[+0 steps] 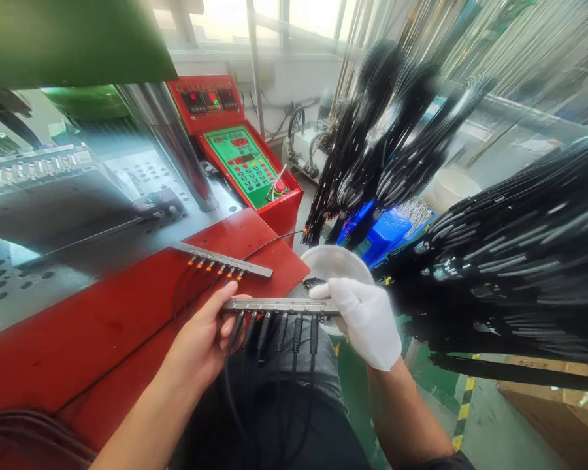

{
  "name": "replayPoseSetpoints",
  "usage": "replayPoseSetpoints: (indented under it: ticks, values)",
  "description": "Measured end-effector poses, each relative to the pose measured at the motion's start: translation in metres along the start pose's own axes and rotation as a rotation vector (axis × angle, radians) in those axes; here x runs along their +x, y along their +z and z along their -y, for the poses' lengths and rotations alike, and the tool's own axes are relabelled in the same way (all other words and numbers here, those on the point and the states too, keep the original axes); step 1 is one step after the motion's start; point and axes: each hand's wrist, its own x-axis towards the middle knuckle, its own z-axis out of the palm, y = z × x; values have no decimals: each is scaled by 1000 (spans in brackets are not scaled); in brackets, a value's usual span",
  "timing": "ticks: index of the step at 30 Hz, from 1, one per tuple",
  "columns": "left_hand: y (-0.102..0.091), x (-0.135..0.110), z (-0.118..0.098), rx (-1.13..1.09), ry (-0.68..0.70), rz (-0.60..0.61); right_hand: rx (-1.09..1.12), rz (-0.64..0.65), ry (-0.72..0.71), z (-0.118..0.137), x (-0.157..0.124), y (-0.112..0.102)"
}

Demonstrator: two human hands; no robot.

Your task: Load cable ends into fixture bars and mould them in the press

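A metal bar (pixel 279 305) is held level in front of me, with several black cable connectors (pixel 297 336) hanging from its lower side in a row. My bare left hand (pixel 210 329) grips its left end, thumb on top. Around the right end closes my right hand (pixel 365 320), in a white glove; the glove hides that end. Just beyond, a second metal bar (pixel 225 259) lies on the red machine table, holding several cables with orange tips (pixel 220 269). The held cables droop toward my lap.
A red control box with a green panel (pixel 240 163) stands behind the table. At left is the press's metal bed (pixel 142 170) with a steel column (pixel 176 130). Bundles of black cables (pixel 519 261) hang at right, near a white tub (pixel 343 258) and a cardboard box (pixel 558 405).
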Motion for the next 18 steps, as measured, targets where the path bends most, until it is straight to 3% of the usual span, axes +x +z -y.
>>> replayPoseSetpoints:
  ticks: [9,18]
  values:
    - [-1,-1,0,-9,-63,-38,-76,-16,-39,9,3,3]
    - [-2,2,-1,37,-35,-66,-52,23,-27,10,5,-1]
